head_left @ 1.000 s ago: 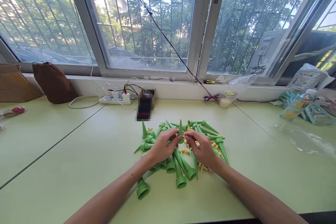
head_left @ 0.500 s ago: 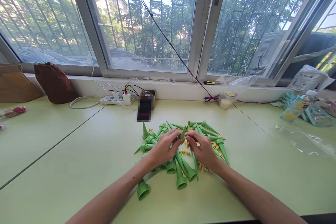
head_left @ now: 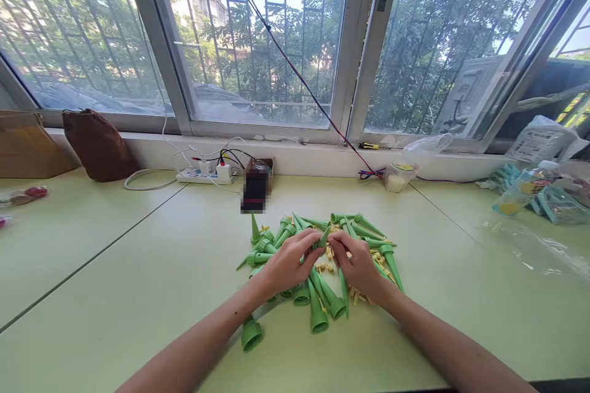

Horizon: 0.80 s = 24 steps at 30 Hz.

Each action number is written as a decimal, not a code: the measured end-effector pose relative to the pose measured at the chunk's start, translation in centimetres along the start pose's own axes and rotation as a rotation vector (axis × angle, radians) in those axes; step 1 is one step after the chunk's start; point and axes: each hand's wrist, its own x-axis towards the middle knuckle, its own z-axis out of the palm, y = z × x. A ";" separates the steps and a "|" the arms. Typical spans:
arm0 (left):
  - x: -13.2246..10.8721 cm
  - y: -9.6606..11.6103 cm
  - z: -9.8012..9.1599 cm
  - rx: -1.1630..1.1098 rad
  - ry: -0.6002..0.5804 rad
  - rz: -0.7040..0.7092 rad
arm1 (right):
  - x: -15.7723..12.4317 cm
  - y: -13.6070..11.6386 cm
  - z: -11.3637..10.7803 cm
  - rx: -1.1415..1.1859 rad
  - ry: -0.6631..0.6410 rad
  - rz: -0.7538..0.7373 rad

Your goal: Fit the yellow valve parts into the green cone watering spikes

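My left hand [head_left: 295, 260] is closed around a green plastic watering spike [head_left: 325, 237], its tip pointing up and slightly right. Close beside it, my right hand [head_left: 356, 259] is pinched at the spike's side; whatever its fingers hold is too small and hidden to make out. Under and around both hands lies a heap of similar green spikes [head_left: 318, 318] with wide, hollow ends. Small pale-yellow pegs [head_left: 362, 296] are scattered among them. One separate spike [head_left: 252, 336] rests at the near left of the heap.
At the back of the table stand a power strip [head_left: 203, 177], a small box [head_left: 270, 172] and a plastic-wrapped tub [head_left: 396, 180]. A brown bag [head_left: 99, 147] sits far left. To the right are a bottle [head_left: 525, 187] and clear plastic wrapping [head_left: 539, 249].
The spike in my left hand has tilted further right. My right hand has shifted slightly right, staying pinched. The heap looks the same.
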 end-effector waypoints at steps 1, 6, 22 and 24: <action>0.0 0.0 0.0 0.001 0.002 0.004 | 0.0 0.1 0.0 0.003 -0.001 0.004; 0.0 0.0 -0.1 -0.003 0.010 0.035 | -0.1 0.3 0.1 0.002 -0.003 0.019; -0.1 -0.2 0.0 0.022 0.019 0.103 | 0.0 0.0 0.0 0.004 -0.018 0.017; -0.1 -0.1 0.0 0.021 0.022 0.094 | 0.0 0.1 0.0 0.009 -0.017 0.015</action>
